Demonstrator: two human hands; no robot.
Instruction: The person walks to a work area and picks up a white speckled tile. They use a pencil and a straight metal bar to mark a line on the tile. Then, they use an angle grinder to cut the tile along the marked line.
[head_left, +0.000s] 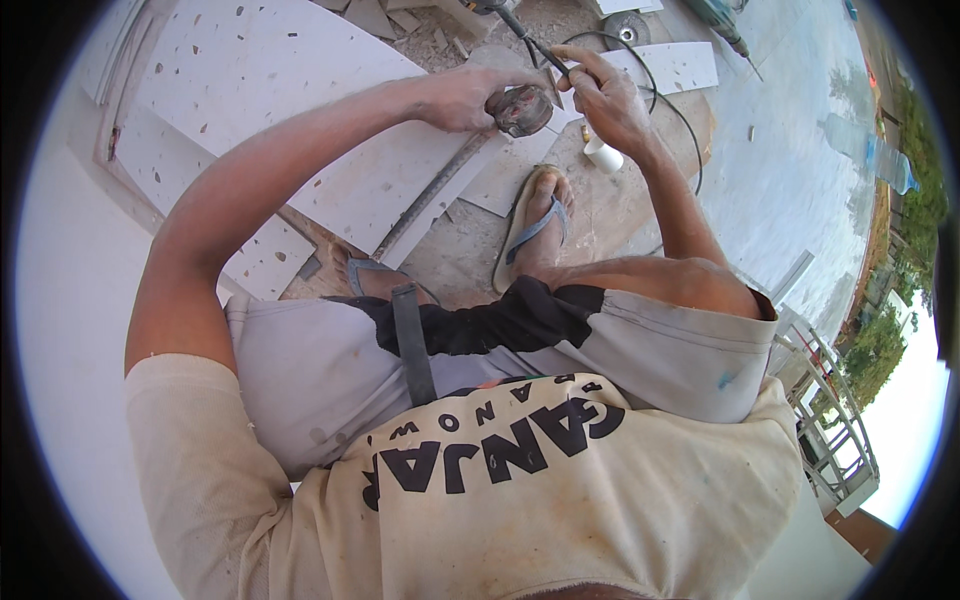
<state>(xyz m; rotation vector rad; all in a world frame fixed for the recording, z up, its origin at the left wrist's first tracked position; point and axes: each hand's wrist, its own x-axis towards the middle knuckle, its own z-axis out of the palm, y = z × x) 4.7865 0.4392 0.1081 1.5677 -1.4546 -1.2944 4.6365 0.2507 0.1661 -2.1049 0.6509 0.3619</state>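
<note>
My left hand (465, 98) is closed round a dark, dusty, rounded thing with a reddish patch (523, 111); its kind is unclear. Just below it, a long grey bar (430, 195) slants down over the white tile; I cannot tell whether the two are joined. To the right, my right hand (615, 105) has its thumb and fingers closed on a thick black cord end (545, 55). That cord end runs up toward a yellow and dark tool, cut off by the upper edge. Beneath my right hand stands a white cup-like piece (603, 155).
Speckled white tiles (290, 90) lie at the left, with broken pieces (405, 20) at the top. A grinding disc (627, 30) and a green drill (715, 25) lie at the upper right. A black cable (690, 125) loops right of my hand. A clear plastic bottle (880, 160) lies farther right.
</note>
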